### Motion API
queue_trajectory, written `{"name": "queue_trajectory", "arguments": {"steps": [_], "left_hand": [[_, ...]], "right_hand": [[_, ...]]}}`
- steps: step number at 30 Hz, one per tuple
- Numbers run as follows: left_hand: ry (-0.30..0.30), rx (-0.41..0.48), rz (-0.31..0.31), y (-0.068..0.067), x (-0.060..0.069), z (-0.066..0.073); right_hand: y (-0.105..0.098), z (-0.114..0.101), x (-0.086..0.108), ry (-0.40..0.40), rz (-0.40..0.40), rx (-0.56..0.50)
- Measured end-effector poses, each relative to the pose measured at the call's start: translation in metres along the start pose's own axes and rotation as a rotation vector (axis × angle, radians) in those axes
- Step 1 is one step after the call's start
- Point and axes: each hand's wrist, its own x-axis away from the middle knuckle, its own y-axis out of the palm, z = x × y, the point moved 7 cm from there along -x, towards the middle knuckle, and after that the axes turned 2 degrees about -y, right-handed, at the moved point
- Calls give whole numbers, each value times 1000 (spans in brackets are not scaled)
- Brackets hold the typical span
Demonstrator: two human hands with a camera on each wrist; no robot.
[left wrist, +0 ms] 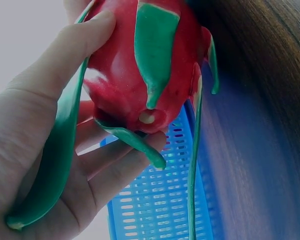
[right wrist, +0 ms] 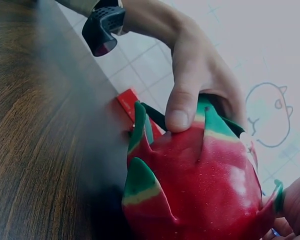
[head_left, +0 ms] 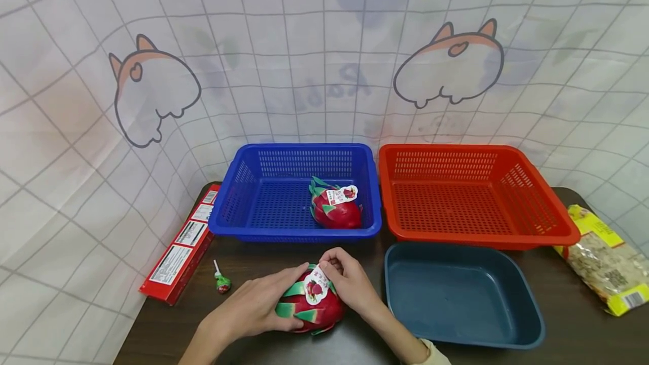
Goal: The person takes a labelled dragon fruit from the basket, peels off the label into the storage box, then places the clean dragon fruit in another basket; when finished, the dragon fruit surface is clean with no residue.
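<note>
A red dragon fruit (head_left: 327, 311) with green leaf tips rests on the near part of the table. Around its left side curls the left hand (head_left: 248, 306), gripping it; in the left wrist view the thumb of that hand (left wrist: 35, 105) lies on the fruit (left wrist: 120, 45), with fingers behind it. At the fruit's upper right, the right hand (head_left: 355, 283) pinches the edge of a white label (head_left: 315, 287) between thumb and bent index finger. The right wrist view shows the left hand (right wrist: 200, 65) across the fruit (right wrist: 205, 175), and part of the right hand (right wrist: 297, 202).
A blue basket (head_left: 304, 234) at the back holds another dragon fruit (head_left: 338, 214). Beside it stands a red basket (head_left: 481, 238), with a dark blue tray (head_left: 463, 297) in front. A red box (head_left: 177, 258) and lollipop (head_left: 222, 283) lie left, a yellow-ended bag (head_left: 608, 263) right.
</note>
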Motion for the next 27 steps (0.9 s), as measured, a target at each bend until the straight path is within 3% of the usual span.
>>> {"name": "queue_trajectory", "arguments": {"steps": [5, 17, 27], "left_hand": [[1, -8, 4, 0, 0, 0], [19, -16, 0, 1, -1, -1], [-14, 13, -31, 2, -1, -2]], "right_hand": [[1, 1, 1, 7, -2, -21], [1, -1, 2, -52, 15, 69], [1, -1, 2, -42, 27, 42]]}}
